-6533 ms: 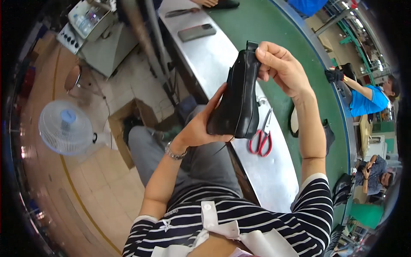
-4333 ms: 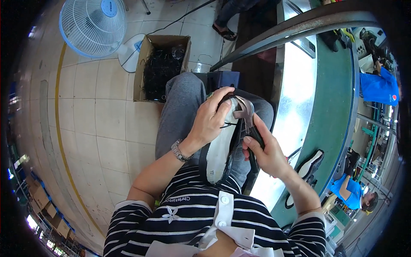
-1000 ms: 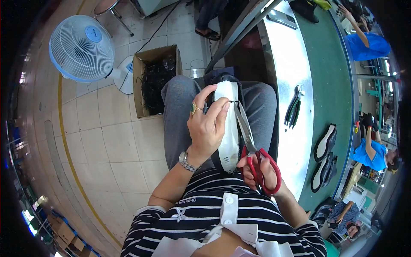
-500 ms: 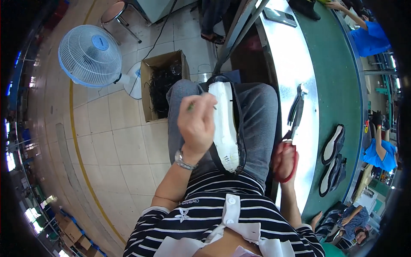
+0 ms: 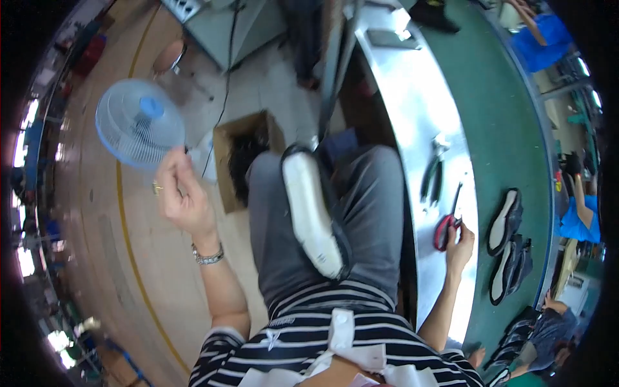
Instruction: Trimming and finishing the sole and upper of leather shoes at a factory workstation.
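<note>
A shoe [image 5: 314,216] lies sole up across my lap, its white sole showing and its dark upper beneath. My left hand [image 5: 187,200] is raised off to the left, away from the shoe and in front of the fan. Its thumb and fingertips are pinched together, and what they hold, if anything, is too small to make out. On the metal strip at my right, my right hand [image 5: 460,248] grips the handle end of red-handled scissors [image 5: 443,233], whose blades point away from me. Dark-handled pliers [image 5: 433,177] lie just beyond.
A fan [image 5: 138,122] stands at the far left beside a cardboard box [image 5: 225,184] of black scraps. On the green bench [image 5: 480,161] are two dark shoes [image 5: 506,222] with pale soles. A phone [image 5: 393,40] lies farther up the metal strip. Other people work beyond.
My left hand has swung left, away from the shoe. My right hand has moved right with the scissors, now on the metal strip. The shoe has tilted and the view has shifted.
</note>
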{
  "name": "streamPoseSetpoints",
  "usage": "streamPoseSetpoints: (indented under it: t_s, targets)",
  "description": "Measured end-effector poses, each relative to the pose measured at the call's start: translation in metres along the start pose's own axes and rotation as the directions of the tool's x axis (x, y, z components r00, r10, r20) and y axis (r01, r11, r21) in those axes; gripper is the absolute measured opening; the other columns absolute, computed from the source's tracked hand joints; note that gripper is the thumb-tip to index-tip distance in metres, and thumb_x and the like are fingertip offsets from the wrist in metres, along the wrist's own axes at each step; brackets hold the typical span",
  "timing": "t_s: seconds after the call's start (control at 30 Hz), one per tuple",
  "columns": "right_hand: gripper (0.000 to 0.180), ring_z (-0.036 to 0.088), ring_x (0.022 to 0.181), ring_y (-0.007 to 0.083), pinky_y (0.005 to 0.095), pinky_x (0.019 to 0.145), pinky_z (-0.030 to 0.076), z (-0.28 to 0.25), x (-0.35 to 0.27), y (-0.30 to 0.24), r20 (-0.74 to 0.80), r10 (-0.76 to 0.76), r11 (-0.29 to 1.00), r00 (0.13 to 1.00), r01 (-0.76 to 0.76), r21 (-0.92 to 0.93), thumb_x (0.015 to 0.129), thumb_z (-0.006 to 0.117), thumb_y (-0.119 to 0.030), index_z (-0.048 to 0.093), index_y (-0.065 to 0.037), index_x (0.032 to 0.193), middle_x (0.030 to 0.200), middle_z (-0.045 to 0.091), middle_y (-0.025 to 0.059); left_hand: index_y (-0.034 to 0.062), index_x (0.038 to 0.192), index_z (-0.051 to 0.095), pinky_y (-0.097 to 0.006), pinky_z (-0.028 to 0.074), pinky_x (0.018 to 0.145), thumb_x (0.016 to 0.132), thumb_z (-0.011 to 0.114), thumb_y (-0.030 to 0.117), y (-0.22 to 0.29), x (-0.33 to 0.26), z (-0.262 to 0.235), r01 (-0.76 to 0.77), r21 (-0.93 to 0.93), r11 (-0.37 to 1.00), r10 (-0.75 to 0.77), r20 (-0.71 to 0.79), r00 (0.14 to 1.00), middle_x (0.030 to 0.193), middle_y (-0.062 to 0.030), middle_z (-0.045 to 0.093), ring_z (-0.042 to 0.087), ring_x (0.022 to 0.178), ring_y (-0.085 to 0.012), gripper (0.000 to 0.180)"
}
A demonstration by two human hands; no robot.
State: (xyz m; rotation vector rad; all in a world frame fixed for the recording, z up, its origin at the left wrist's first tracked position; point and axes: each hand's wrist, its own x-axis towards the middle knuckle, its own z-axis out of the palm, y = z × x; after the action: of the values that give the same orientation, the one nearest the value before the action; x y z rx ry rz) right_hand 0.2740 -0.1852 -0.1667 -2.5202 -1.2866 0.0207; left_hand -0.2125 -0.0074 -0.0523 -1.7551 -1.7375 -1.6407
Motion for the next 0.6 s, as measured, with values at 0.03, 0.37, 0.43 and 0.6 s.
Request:
streamPoseSetpoints:
  t_s: [0.03, 0.37, 0.43, 0.6]
  targets:
    - [0.035, 0.06, 0.094, 0.0344, 0.0399, 0.085, 0.048, 0.004, 0.006, -0.01, -0.025, 0.005, 0.995, 1.0, -0.003, 0.095, 0.085, 0.068, -0.015, 0.062, 0.002, 0.115, 0.101, 0.062, 0.0188, -0.0063, 0.105, 0.062, -0.032, 0.052, 0.074, 0.097, 0.054, 0.008, -0.027, -0.008, 0.004, -0.042, 0.104, 0.994, 0.03, 0.12, 0.992, 0.102, -0.0162, 0.067, 0.064, 0.089, -0.027, 0.018]
    - [0.053, 0.055, 0.11, 0.0394, 0.0421, 0.095, 0.045, 0.043, 0.071, -0.087, -0.158, -0.154, 0.943, 0.975, 0.193, 0.272, 0.082, 0.071, -0.024, 0.054, 0.002, 0.125, 0.118, 0.056, 0.025, -0.0027, 0.138, 0.045, -0.044, 0.036, 0.106, 0.099, 0.043, 0.027, 0.038, -0.084, 0.027, -0.023, -0.196, 0.98, 0.109, 0.444, 0.889, 0.137, -0.0226, 0.05, 0.049, 0.125, -0.0371, 0.049]
    - [0.064, 0.054, 0.112, 0.0392, 0.0428, 0.095, 0.045, 0.053, 0.079, -0.111, -0.005, -0.086, 0.977, 0.996, 0.085, 0.195, 0.08, 0.073, -0.032, 0.05, 0.004, 0.129, 0.119, 0.056, 0.0255, -0.0026, 0.124, 0.059, -0.04, 0.042, 0.103, 0.091, 0.058, 0.014, 0.063, -0.084, 0.028, -0.301, -0.319, 0.899, 0.431, 0.52, 0.737, 0.125, -0.017, 0.061, 0.053, 0.122, -0.0345, 0.037]
    - [0.069, 0.053, 0.104, 0.0442, 0.047, 0.09, 0.046, 0.087, 0.092, -0.122, 0.118, -0.106, 0.994, 0.987, 0.102, 0.04, 0.08, 0.071, -0.027, 0.042, 0.001, 0.136, 0.118, 0.051, 0.0307, 0.0041, 0.102, 0.07, -0.038, 0.049, 0.094, 0.081, 0.073, 0.022, 0.079, -0.084, 0.039, -0.201, -0.417, 0.886, 0.446, 0.652, 0.613, 0.109, -0.0095, 0.067, 0.06, 0.111, -0.0281, 0.028]
